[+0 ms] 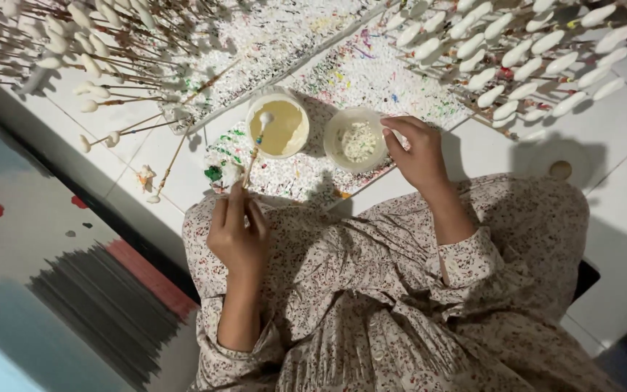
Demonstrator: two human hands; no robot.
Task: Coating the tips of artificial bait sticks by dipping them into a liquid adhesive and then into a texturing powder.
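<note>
Stick (255,149) in left hand (237,232)

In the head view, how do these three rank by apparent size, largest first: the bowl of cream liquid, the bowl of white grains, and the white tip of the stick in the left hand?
1. Bowl of cream liquid, slightly the largest.
2. Bowl of white grains, close in size, so this order is unsure.
3. White tip of the stick held by the left hand, clearly smallest.
</note>
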